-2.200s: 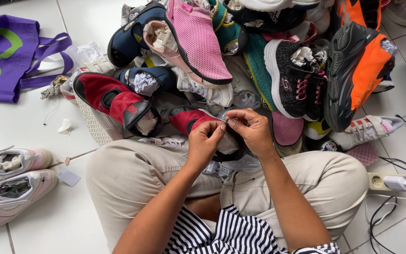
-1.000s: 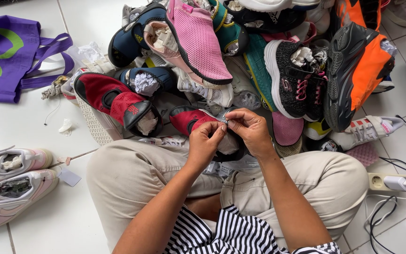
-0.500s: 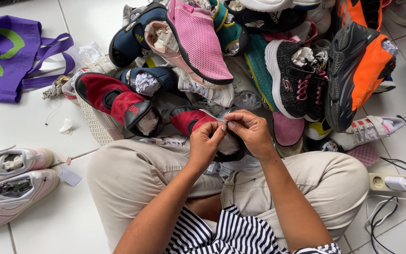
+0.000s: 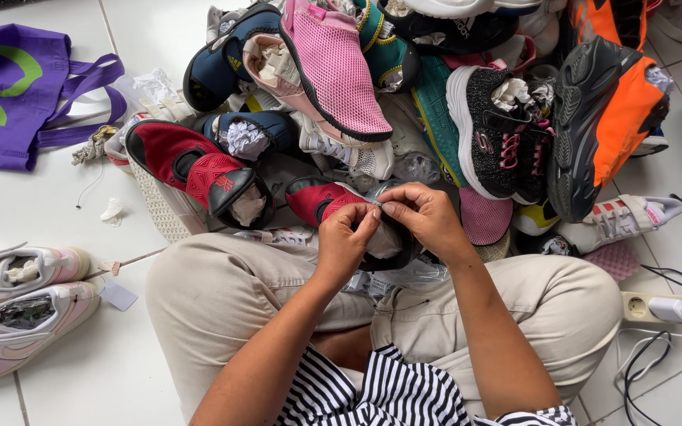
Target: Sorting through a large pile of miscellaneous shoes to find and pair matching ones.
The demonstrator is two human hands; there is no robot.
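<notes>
Fingertips of the left hand (image 4: 343, 241) and right hand (image 4: 426, 221) stay pinched shut on a small silvery tag (image 4: 376, 204), held over the red-and-black shoe (image 4: 319, 200) in the lap; nothing has shifted, so the fiddling continues.

Floor: glossy white ceramic tiles (image 4: 57, 213) | purple fabric tote bag (image 4: 9, 95) far left | pale pink pair of sneakers (image 4: 17, 304) near left | heaped pile of mixed coloured shoes (image 4: 404, 110) ahead | white power strip with cables (image 4: 661, 308) right
</notes>
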